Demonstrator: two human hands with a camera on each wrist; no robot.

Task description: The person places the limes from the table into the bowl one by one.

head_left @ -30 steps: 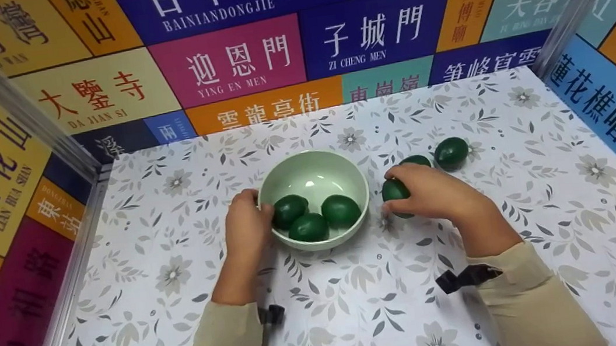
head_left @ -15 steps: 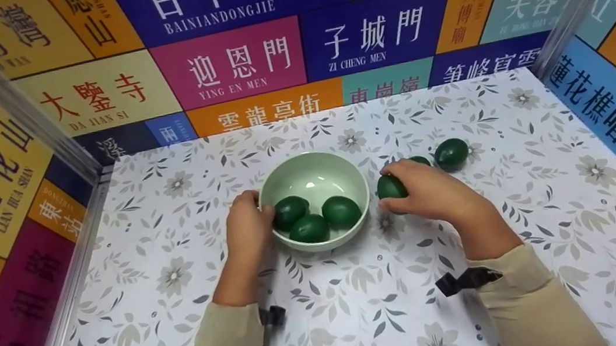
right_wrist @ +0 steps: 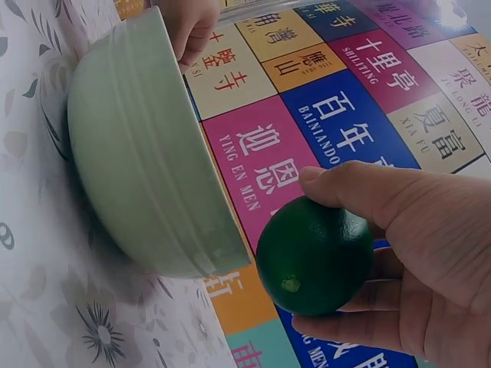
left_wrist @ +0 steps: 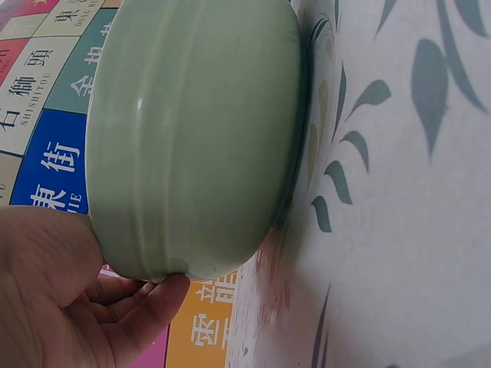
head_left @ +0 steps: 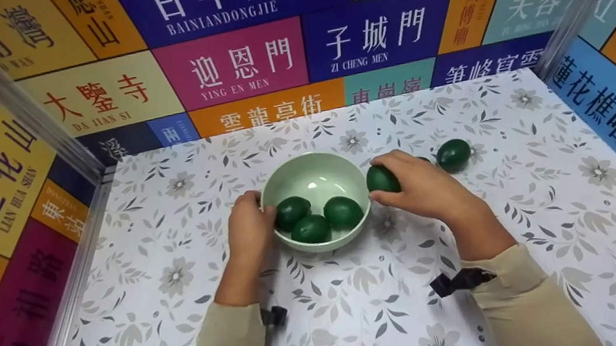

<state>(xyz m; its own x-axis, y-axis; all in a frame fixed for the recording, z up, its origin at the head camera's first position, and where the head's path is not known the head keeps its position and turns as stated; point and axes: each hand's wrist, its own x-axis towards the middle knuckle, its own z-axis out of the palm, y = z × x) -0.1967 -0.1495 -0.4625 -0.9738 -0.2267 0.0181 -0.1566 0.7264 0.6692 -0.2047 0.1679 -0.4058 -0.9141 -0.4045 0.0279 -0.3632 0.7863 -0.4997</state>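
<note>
A pale green bowl stands on the table with three dark green limes inside, one of them a lime at the right. My left hand grips the bowl's left side, thumb at the rim and fingers against the outer wall. Between the thumb and fingers of my right hand is another lime, held just right of the bowl's rim. In the right wrist view its stem end faces the camera. Behind this hand lies a mostly hidden lime, and farther right a single lime.
A white tabletop with a grey leaf and flower print lies under everything. Colourful panels with lettering rise along the back and both sides, with metal posts at the corners.
My right hand has lifted the lime and moved it left, up to the bowl's right rim. The left hand and the bowl have stayed in place.
</note>
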